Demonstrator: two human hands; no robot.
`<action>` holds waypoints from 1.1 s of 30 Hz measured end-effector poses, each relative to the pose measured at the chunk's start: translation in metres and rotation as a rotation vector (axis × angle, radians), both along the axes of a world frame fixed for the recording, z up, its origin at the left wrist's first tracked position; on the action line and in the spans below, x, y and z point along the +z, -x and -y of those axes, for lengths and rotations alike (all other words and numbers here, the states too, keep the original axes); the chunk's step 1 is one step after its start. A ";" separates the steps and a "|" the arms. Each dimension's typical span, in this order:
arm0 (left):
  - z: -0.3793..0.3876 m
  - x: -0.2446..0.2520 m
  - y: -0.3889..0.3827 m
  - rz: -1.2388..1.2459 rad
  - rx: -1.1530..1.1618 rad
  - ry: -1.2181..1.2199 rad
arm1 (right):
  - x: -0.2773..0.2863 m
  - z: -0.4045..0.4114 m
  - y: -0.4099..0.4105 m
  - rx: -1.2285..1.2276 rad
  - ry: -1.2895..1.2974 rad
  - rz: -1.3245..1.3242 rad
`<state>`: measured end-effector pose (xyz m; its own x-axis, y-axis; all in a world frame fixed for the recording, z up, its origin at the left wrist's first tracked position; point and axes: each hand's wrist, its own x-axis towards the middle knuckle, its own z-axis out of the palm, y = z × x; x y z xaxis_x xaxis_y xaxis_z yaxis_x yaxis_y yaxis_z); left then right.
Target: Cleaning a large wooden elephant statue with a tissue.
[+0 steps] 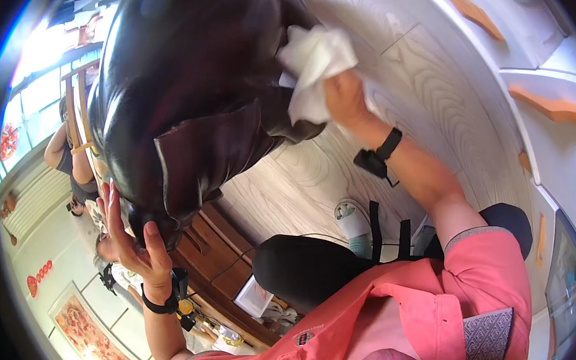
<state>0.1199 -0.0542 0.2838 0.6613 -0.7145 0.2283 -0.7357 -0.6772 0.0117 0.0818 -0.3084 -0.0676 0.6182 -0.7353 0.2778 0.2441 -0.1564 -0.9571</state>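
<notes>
A dark brown leather seat [187,62], apparently a sofa or armchair, fills the upper middle of the head view. A stitched flap or panel [211,145] folds along its near side. Bunched in my right hand [346,97] is a white cloth or wipe [318,64]. The cloth lies against the right-hand edge of the leather and is slightly blurred. My left hand [141,251] is at the lower left corner of the seat, fingers spread and nothing held. Whether its far side touches the leather cannot be told.
Pale wood-grain flooring [401,94] runs right of the seat. White drawers [550,94] with wooden handles line the right rim. Below the seat stands a brown wooden cabinet [223,258], with a cable across it. People [82,168] and a wooden chair [73,109] appear at left.
</notes>
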 end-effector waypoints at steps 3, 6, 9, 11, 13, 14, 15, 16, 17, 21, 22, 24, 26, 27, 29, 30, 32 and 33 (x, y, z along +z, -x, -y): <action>0.001 0.002 0.006 -0.014 0.044 -0.016 | 0.035 0.054 -0.035 -0.219 0.303 0.089; -0.003 -0.002 0.004 0.000 0.031 0.015 | 0.026 0.027 -0.077 -0.217 0.438 0.132; -0.002 -0.004 0.005 -0.021 0.042 0.007 | -0.003 0.011 -0.071 -0.213 0.443 0.089; -0.006 -0.006 0.004 -0.010 0.049 0.018 | -0.018 0.008 -0.059 -0.050 0.458 0.129; -0.009 0.000 0.008 0.005 0.062 0.015 | 0.007 0.002 -0.056 0.010 0.272 0.077; -0.012 0.001 0.008 0.014 0.091 -0.001 | 0.028 0.006 -0.054 0.017 0.190 0.085; -0.013 0.004 0.009 0.029 0.119 -0.021 | 0.048 0.007 -0.055 0.022 0.103 0.099; -0.012 0.003 0.009 0.028 0.116 0.000 | 0.068 0.002 -0.061 -0.054 -0.039 0.230; -0.010 0.002 0.008 0.026 0.117 -0.005 | 0.065 0.001 -0.059 -0.054 -0.043 0.228; -0.012 -0.003 0.007 0.036 0.139 0.004 | 0.047 -0.014 -0.044 0.146 -0.204 -0.165; -0.013 -0.003 0.007 0.027 0.139 0.002 | 0.040 -0.011 -0.045 0.150 -0.239 -0.171; -0.012 -0.004 0.007 0.016 0.140 -0.001 | 0.046 -0.001 -0.049 0.082 -0.274 -0.061; -0.013 0.002 0.010 0.028 0.183 -0.003 | 0.057 -0.003 -0.046 0.108 -0.264 -0.084; -0.014 0.005 0.012 0.031 0.182 -0.001 | 0.061 -0.002 -0.047 0.129 -0.239 -0.099; -0.011 -0.001 0.008 0.011 0.160 0.005 | 0.039 -0.006 -0.049 0.136 -0.201 -0.181; -0.010 -0.001 0.008 0.012 0.156 0.006 | 0.047 -0.006 -0.041 0.213 -0.322 -0.249; -0.008 -0.003 0.008 0.029 0.148 0.036 | 0.036 -0.011 -0.052 0.112 -0.284 -0.205; -0.012 0.000 0.010 0.019 0.151 0.028 | 0.044 -0.013 -0.047 0.114 -0.291 -0.216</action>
<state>0.1095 -0.0426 0.2838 0.7559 -0.6006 0.2606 -0.6260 -0.7796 0.0194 0.1288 -0.2952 -0.0238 0.7221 -0.6873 -0.0780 0.0321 0.1460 -0.9888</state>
